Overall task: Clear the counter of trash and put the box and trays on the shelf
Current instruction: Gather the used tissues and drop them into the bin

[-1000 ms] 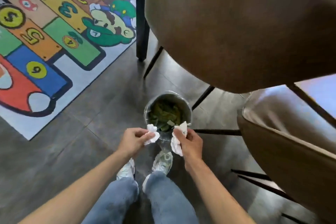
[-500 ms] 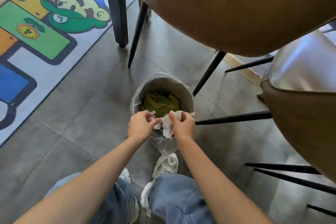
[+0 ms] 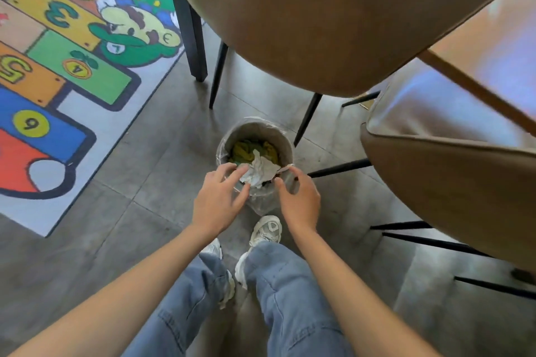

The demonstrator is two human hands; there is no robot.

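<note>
A small round trash bin lined with a clear plastic bag stands on the grey floor just in front of my feet. Crumpled white tissue lies in it on top of green and yellow waste. My left hand hovers at the bin's near left rim with the fingers spread, holding nothing. My right hand is at the near right rim, fingers apart and empty. No counter, box, trays or shelf are in view.
Two brown padded chairs on thin black legs crowd the bin from behind and the right. A black table leg stands further back. A colourful cartoon number rug covers the floor at left.
Both hands held white tissue over the bin before. Now the tissue lies in the bin and both hands are open above its near rim.
</note>
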